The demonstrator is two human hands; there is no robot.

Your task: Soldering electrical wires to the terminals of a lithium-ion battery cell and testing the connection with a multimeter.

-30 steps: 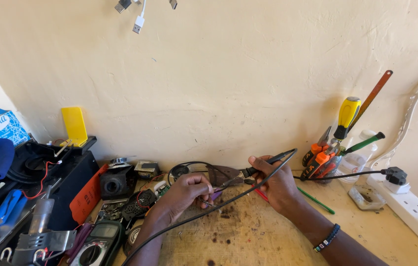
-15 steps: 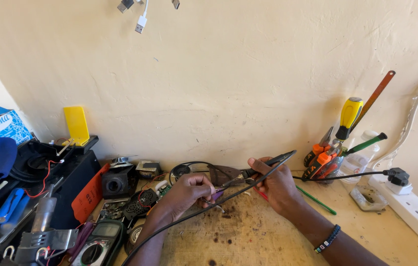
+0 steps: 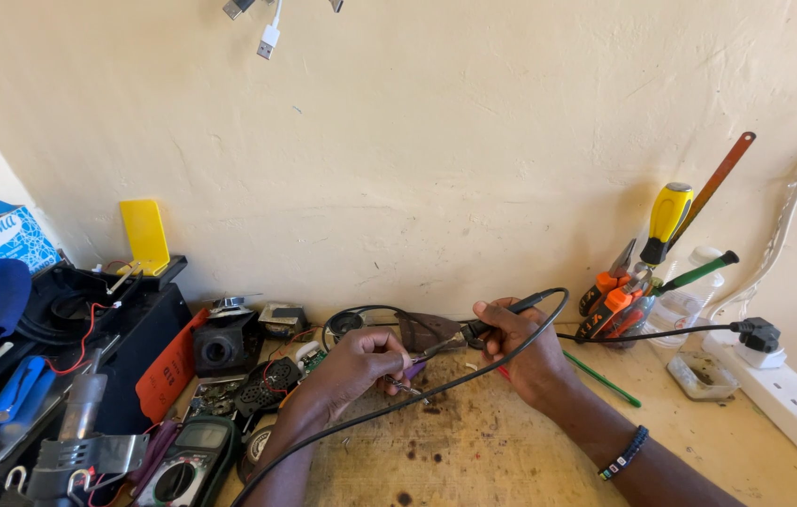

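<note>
The right hand is still gripping the soldering iron; its tip is staying on the small part pinched in the left hand.

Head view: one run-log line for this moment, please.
right hand: holds black-handled soldering iron, tip down-left | left hand: pinches small purple-ended part | black cord: runs to wall plug | surface: scorched wooden bench
</note>
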